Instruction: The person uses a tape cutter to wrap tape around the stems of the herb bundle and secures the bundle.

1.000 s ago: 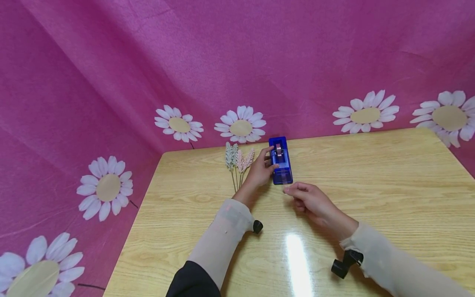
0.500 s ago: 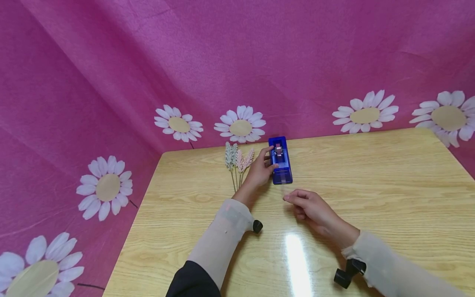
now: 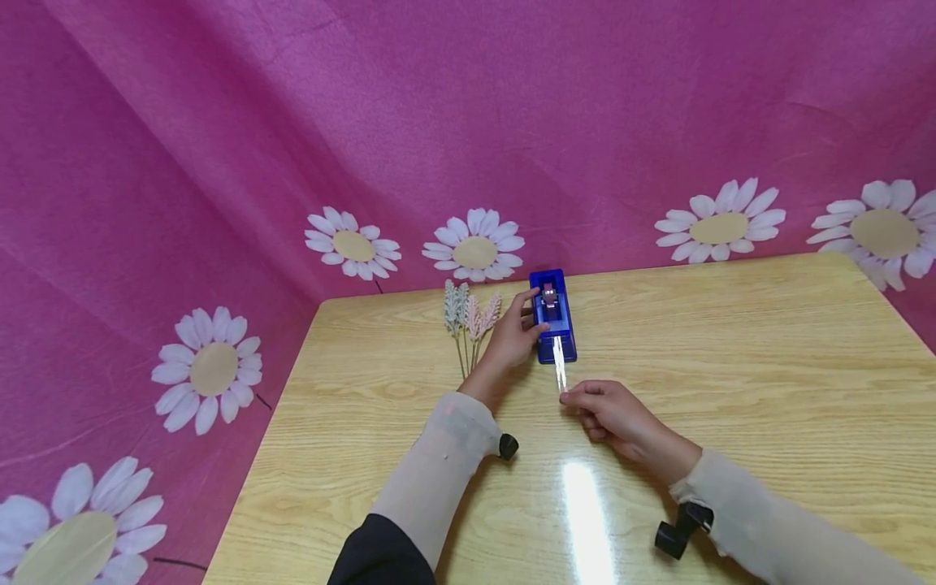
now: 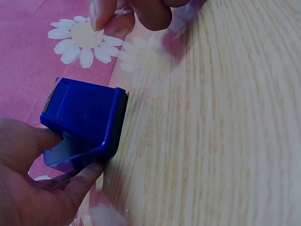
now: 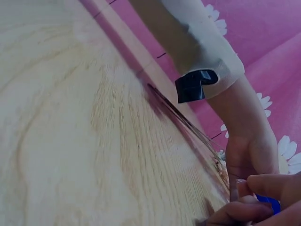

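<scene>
R hand [image 3: 620, 416]: tape [image 3: 560, 366] longer vs b4.

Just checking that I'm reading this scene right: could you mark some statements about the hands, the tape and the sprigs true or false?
1. The left hand holds the blue tape dispenser. True.
2. The right hand pinches a strip of tape. True.
3. The strip is detached from the dispenser. False: it runs from there to the right hand.
4. Flower sprigs lie on the wooden table. True.
5. They lie right of the dispenser. False: in the head view, they lie left of it.
</scene>
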A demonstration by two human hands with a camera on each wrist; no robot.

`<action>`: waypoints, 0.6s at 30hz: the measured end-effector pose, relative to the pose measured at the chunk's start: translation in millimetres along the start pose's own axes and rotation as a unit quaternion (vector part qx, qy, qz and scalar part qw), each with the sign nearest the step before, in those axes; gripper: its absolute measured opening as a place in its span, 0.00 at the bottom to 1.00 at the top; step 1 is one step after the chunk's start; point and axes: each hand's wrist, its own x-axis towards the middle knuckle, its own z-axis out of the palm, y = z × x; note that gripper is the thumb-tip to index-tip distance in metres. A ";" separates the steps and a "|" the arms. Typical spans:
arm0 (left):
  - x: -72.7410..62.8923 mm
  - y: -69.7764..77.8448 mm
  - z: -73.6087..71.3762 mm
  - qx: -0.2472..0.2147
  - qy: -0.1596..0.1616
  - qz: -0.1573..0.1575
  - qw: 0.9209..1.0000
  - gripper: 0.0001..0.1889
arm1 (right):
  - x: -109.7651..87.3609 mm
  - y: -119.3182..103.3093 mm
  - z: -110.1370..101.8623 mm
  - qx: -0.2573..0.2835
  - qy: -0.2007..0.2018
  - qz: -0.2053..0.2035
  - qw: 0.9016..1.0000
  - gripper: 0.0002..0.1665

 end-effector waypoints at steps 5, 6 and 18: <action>0.3 0.3 -0.2 -0.001 -0.001 -0.003 1.000 0.32 | 2.4 0.2 -2.7 -0.024 -0.003 0.007 1.000 0.11; 0.3 0.3 -0.2 -0.001 -0.002 -0.004 1.000 0.32 | 2.5 0.2 -3.1 -0.029 -0.005 0.007 1.000 0.10; 1.1 -0.3 0.2 -0.006 -0.001 -0.008 1.000 0.33 | -0.9 1.5 -4.4 -0.063 -0.019 0.001 0.998 0.11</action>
